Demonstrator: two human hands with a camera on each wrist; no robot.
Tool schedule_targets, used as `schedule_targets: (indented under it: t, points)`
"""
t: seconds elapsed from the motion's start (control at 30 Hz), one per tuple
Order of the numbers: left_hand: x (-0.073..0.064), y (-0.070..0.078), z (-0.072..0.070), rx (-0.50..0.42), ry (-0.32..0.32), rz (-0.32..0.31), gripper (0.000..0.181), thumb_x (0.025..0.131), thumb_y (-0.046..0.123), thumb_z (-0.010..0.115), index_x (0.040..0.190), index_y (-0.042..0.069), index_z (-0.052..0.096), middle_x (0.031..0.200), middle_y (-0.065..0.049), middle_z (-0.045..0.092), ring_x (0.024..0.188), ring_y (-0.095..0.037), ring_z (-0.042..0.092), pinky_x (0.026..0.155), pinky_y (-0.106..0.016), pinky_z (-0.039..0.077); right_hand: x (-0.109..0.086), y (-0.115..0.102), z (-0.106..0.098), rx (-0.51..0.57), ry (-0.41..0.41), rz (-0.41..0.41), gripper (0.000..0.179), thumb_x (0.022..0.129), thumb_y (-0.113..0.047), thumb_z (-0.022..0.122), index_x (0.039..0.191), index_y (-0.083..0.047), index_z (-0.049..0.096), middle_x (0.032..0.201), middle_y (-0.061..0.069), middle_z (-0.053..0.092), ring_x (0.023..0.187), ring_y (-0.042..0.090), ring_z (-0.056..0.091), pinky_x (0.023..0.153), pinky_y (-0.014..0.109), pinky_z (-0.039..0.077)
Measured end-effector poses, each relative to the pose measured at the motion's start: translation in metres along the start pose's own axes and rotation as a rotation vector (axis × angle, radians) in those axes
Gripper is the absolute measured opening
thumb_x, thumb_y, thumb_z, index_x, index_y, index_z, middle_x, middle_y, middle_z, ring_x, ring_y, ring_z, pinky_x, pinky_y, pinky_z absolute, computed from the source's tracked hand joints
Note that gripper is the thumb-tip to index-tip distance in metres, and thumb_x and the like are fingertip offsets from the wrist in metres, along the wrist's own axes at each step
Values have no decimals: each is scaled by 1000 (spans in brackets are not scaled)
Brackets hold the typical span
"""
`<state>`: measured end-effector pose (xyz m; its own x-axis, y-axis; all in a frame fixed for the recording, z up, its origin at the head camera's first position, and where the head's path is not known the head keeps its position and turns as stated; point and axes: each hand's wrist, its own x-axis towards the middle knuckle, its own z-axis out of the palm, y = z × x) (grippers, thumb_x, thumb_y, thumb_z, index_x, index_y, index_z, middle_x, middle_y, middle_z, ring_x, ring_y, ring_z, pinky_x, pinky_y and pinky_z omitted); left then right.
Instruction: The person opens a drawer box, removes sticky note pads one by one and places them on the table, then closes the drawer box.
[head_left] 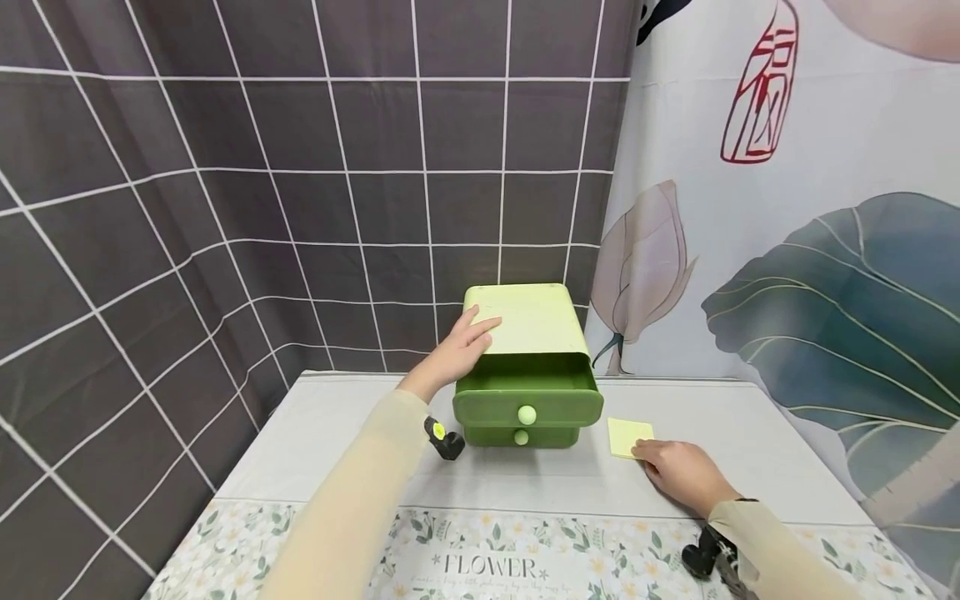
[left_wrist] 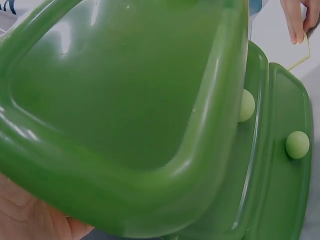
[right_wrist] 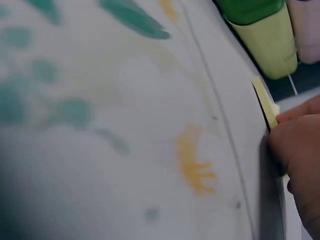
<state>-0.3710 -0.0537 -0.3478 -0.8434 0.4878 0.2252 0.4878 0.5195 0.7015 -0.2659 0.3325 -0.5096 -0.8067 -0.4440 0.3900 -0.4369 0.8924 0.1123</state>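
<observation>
While the left hand rests at the left edge of the pale yellow-green top of a small drawer cabinet, the right hand pinches a yellow paper pad. Left fingers: extended over the cabinet top, not curled round anything visible in the head view. Right hand: thumb and finger closed on the near right corner of the pad, as the right wrist view also shows.

Pad position: right of the cabinet, just beside it, over the white table. Cannot tell whether the gripped edge is raised off the surface.

Cabinet: stands upright toward the far side of the table. Its upper green drawer is pulled out toward the near side, front bearing a round pale knob. Beneath it shows a lower green drawer, set farther back, with its own knob.

Surroundings: floral strip with the word FLOWER along the near side of the table; dark gridded backdrop at far and left; white curtain printed with large leaves at right.
</observation>
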Motion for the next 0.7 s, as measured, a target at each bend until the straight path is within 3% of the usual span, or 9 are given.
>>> schedule_targets:
  t: [0.23, 0.43, 0.57, 0.7]
  points:
    - [-5, -1, 3, -66, 64, -35, 48, 110, 28, 35, 155, 11, 41, 169, -15, 2, 154, -38, 7, 122, -60, 14, -2, -8, 0, -34, -55, 38, 25, 85, -13, 76, 107, -4, 77, 112, 13, 74, 103, 32, 71, 85, 49, 58]
    - [-20, -11, 8, -195, 117, -74, 57, 110, 32, 30, 162, 12, 21, 169, -14, 3, 155, -34, 3, 123, -59, 11, -4, -10, 5, 32, -16, 108, 24, 87, -15, 74, 108, -4, 77, 113, 14, 73, 104, 33, 70, 87, 50, 57]
    - [-41, -22, 14, -406, 117, -91, 59, 111, 38, 22, 164, 16, 10, 170, -11, 8, 155, -33, 10, 123, -58, 14, -7, -10, 12, 119, 73, 164, 25, 87, -12, 74, 110, -3, 76, 121, 16, 69, 111, 36, 66, 94, 53, 54]
    - [-62, -31, 23, -572, 103, -52, 61, 111, 39, 19, 164, 14, 6, 170, -12, 9, 154, -36, 15, 123, -55, 14, -3, -10, 15, 263, 239, 208, 35, 86, -11, 74, 120, -5, 70, 136, 18, 59, 123, 41, 56, 100, 58, 46]
